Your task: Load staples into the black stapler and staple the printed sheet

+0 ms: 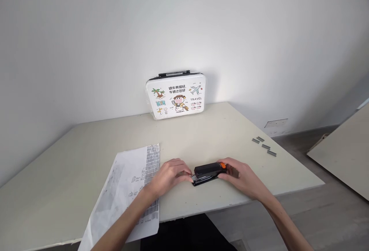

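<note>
A black stapler (208, 169) with an orange piece at its rear lies on the table near the front edge, its nose pointing left. My right hand (240, 176) grips the rear end, thumb and fingers on either side of it. At the nose, the fingertips of my left hand (173, 174) are pinched together against the stapler's front; whether they hold something small there cannot be made out. Printed paper sheets (123, 189) lie under and beside my left forearm, reaching over the table's front edge.
Several grey strips of staples (265, 147) lie near the table's right edge. A white case (176, 99) with cartoon prints and a black handle leans against the wall at the back. The table (86, 143) ends at the right above a grey floor.
</note>
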Demonstrator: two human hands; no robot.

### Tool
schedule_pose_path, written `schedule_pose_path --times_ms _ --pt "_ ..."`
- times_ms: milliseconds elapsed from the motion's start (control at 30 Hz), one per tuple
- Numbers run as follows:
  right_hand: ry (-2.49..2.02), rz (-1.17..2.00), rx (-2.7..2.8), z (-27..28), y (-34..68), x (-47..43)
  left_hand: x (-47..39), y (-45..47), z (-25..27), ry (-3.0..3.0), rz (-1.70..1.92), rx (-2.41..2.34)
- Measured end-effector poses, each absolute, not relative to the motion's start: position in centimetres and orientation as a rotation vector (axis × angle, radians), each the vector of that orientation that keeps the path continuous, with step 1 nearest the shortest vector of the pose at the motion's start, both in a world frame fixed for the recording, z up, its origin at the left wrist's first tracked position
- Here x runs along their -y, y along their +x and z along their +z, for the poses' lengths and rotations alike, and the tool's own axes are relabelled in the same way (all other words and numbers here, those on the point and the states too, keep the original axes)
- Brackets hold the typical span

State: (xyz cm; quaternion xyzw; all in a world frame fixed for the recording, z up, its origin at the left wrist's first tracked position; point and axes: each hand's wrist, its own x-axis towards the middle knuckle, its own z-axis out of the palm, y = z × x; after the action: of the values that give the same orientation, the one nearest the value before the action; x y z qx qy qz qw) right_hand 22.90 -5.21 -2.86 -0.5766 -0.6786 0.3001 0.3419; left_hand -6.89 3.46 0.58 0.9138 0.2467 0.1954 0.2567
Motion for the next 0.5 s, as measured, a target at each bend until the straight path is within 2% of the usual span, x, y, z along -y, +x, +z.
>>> schedule_pose_path --times_ms 333,500 --pt "-1.466 0.830 1.745 -3.1 23.2 5.1 -5.8 -5.2 -0.8 2.719 0.510 -0.573" --pt "-1.488 0.832 1.745 -3.1 23.0 5.2 -3.8 -6.4 0.6 2.787 0.487 -0.765"
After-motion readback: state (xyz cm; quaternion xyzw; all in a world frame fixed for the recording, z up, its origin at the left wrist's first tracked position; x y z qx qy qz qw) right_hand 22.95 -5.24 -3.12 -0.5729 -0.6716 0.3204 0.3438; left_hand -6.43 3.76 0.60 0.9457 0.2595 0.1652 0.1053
